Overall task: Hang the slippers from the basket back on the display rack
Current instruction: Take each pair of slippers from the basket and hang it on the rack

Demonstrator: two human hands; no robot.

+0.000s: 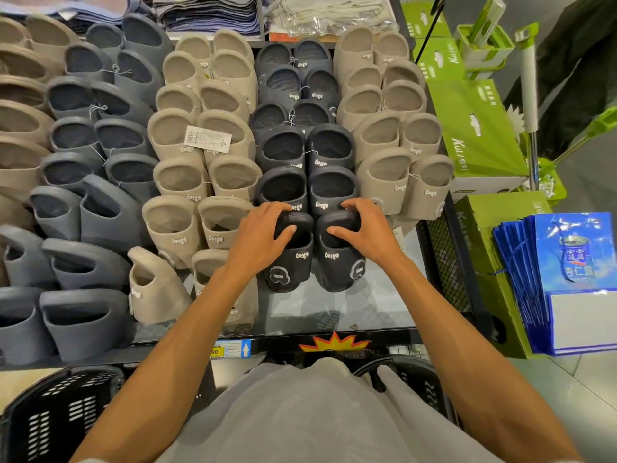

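Note:
A pair of dark navy slippers stands at the front of the dark column on the display rack (337, 315). My left hand (263, 233) grips the heel end of the left slipper (288, 265), thumb inside its opening. The right slipper (340, 265) is held the same way by my right hand (365, 228). Both slippers point toe-down toward me, with white logos showing. One black basket (56, 412) sits at the lower left and a second black basket (420, 385) at the lower right, partly hidden by my body.
Beige slippers (200, 182) fill columns on both sides of the dark column, grey-blue slippers (100, 155) stand further left. Green boxes (474, 128) and blue paper bags (567, 279) stand to the right of the rack's black mesh side (444, 262). Folded cloth lies at the back.

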